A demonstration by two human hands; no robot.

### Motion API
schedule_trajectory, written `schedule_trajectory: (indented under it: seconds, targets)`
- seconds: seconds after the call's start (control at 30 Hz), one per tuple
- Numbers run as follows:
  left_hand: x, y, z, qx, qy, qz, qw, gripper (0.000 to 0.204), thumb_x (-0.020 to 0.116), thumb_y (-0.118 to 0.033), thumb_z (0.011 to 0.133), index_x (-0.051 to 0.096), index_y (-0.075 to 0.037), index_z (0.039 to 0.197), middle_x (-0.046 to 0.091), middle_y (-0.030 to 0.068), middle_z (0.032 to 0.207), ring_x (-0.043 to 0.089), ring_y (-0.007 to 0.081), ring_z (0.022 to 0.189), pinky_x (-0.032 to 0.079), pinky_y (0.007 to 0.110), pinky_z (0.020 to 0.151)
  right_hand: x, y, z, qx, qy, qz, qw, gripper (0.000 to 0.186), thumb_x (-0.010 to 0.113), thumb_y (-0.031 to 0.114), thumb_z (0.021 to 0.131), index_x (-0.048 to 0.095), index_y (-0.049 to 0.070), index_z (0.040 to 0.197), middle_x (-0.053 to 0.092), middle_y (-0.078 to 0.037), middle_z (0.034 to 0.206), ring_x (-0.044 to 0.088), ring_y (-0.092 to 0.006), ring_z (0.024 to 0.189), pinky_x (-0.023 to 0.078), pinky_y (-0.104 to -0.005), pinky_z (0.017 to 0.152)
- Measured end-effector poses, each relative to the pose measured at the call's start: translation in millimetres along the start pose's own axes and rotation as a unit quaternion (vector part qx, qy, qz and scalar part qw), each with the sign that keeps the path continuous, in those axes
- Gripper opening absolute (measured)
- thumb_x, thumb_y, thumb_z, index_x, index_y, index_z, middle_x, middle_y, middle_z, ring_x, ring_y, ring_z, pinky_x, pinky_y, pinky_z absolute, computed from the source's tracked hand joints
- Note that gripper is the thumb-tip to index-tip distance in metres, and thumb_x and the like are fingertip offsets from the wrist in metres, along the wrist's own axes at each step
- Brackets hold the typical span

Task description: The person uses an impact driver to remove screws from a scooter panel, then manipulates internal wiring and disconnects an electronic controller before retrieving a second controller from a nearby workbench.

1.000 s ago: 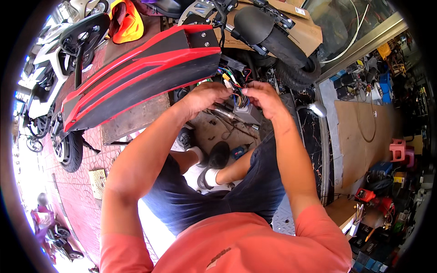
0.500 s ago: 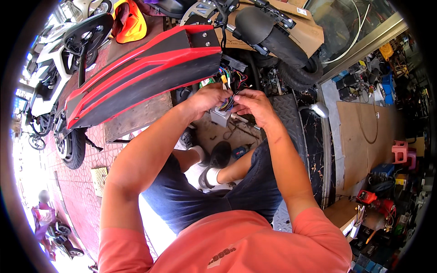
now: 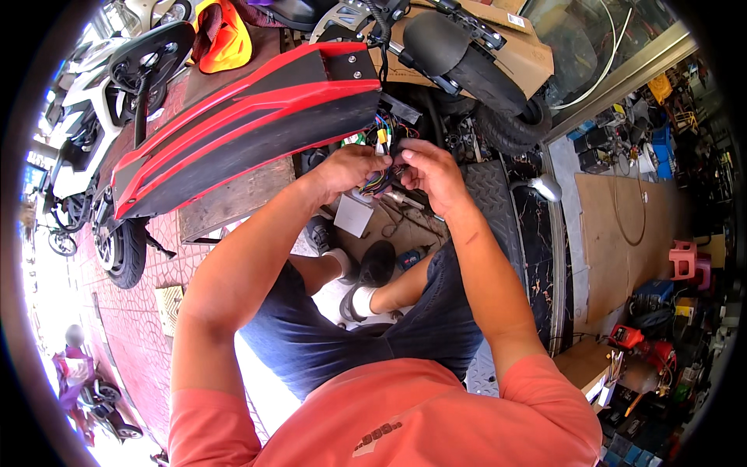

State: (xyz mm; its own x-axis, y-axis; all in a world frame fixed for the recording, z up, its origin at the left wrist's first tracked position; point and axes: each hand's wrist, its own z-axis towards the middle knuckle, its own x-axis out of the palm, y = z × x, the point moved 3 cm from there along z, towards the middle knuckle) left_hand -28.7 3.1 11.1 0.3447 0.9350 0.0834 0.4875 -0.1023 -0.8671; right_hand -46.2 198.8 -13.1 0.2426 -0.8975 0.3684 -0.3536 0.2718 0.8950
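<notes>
My left hand (image 3: 350, 170) pinches the bundle of coloured wires (image 3: 374, 184) with its yellow and white connectors (image 3: 382, 135). My right hand (image 3: 430, 175) has its thumb and index finger closed on the same bundle, the other fingers curled. A silver metal box (image 3: 354, 213) hangs at the wires' lower end, below my left hand. Just behind them is the red-and-black scooter deck (image 3: 241, 132) on a worn wooden board (image 3: 226, 202). The exact wire at my fingertips is too small to tell.
An upturned scooter wheel (image 3: 498, 86) lies over cardboard (image 3: 529, 47). A treadplate step (image 3: 490, 226) is at my right, a blue power tool (image 3: 408, 257) by my feet, and parked scooters (image 3: 82, 140) at left. Cluttered parts and red stools (image 3: 683, 259) are at far right.
The silver box has swung down and left, turning its flat face upward. My right hand has moved left toward my left hand, its fingers shifting along the wires.
</notes>
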Motion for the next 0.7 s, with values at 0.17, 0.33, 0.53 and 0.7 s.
schedule_trajectory:
  seconds: [0.17,0.33,0.53,0.7]
  targets:
    - [-3,2,-2,0.002,-0.025,0.015,1.000,0.037,0.065,-0.039,0.104,0.070,-0.003,0.115,0.074,0.0086,0.093,0.069,0.0156,0.076,0.056,0.032,0.069,-2,1,12,0.071,0.010,0.173,0.982,0.022,0.067,0.020,0.099,0.069,0.005,0.115,0.073,-0.006,0.094,0.061,-0.0136,0.066,0.048,-0.0290,0.061]
    - [-9,10,2,0.038,-0.066,0.053,0.996,0.041,0.067,-0.042,0.103,0.072,-0.003,0.112,0.066,0.0012,0.085,0.056,0.0109,0.075,0.048,0.027,0.070,6,2,11,0.100,0.057,0.194,0.974,0.017,0.065,0.022,0.101,0.069,0.007,0.108,0.069,-0.004,0.089,0.055,-0.0123,0.062,0.044,-0.0269,0.059]
    - [-11,10,5,0.058,-0.078,0.107,0.990,0.038,0.069,-0.041,0.102,0.073,-0.003,0.101,0.058,-0.0029,0.079,0.048,0.0093,0.072,0.043,0.027,0.065,7,3,8,0.090,0.037,0.150,0.984,0.015,0.064,0.021,0.101,0.069,0.007,0.104,0.066,-0.003,0.084,0.054,-0.0120,0.061,0.042,-0.0266,0.058]
    - [-13,13,5,0.055,-0.083,0.120,0.988,0.037,0.070,-0.041,0.102,0.072,-0.004,0.100,0.057,-0.0033,0.079,0.048,0.0088,0.072,0.043,0.026,0.065,7,2,8,0.085,0.034,0.139,0.986,0.014,0.065,0.021,0.100,0.069,0.007,0.103,0.066,-0.004,0.082,0.054,-0.0123,0.061,0.042,-0.0264,0.058]
